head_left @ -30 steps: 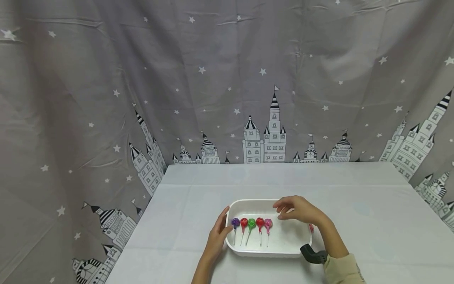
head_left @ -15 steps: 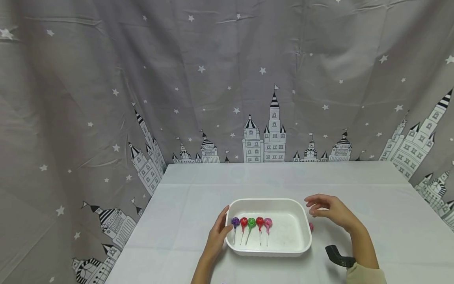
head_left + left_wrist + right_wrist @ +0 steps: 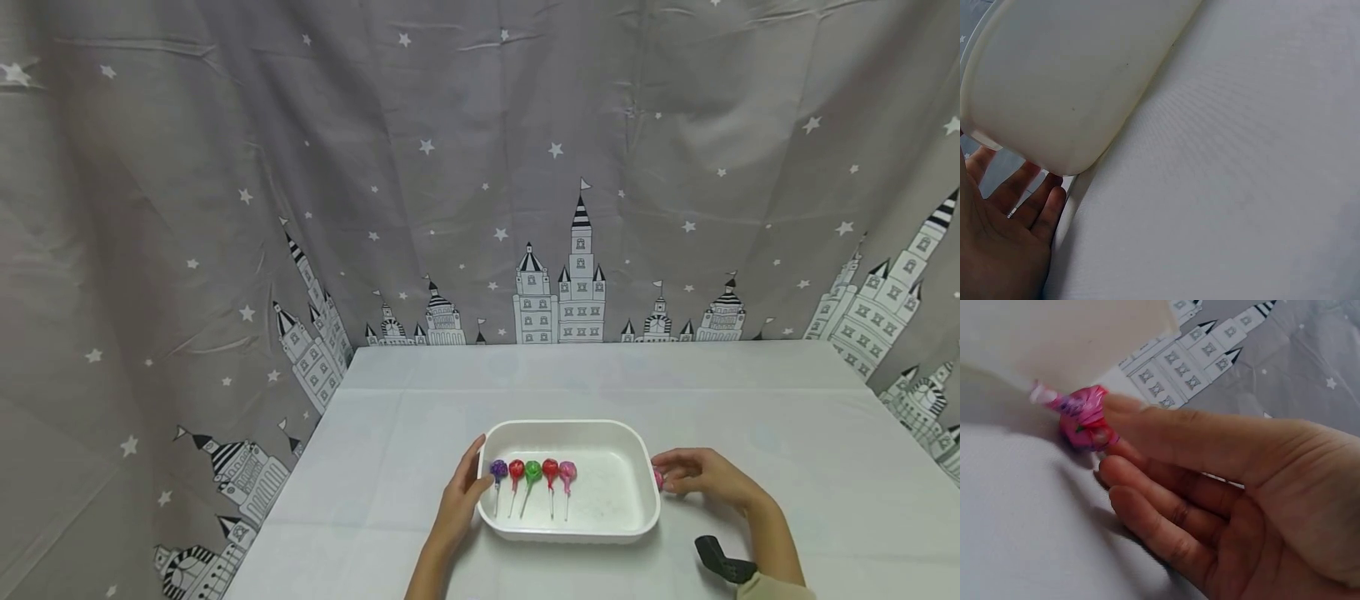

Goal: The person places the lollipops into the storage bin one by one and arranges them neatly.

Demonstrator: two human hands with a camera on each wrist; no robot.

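A white tray [image 3: 611, 496] on the table holds a row of lollipops: purple [image 3: 498, 469], red, green [image 3: 532, 472], red and pink [image 3: 567, 472], sticks toward me. My left hand [image 3: 454, 502] grips the tray's left end, thumb over the rim and fingers along the outer wall; the left wrist view shows those fingers [image 3: 1038, 200] at the wall. Outside the right end, my right hand [image 3: 708, 477] pinches a pink-wrapped lollipop [image 3: 1085, 419] between thumb and fingers. Its wrapper's twisted end points at the tray wall in the right wrist view.
White cloth [image 3: 420, 392] covers the table. Behind it hangs a grey curtain [image 3: 450, 208] printed with castles and stars. A black wrist mount [image 3: 723, 562] sticks out from my right wrist, beside a beige sleeve [image 3: 776, 589].
My right hand has moved from over the tray out past its right end, then down onto the pink lollipop there. The left hand and the tray have stayed put.
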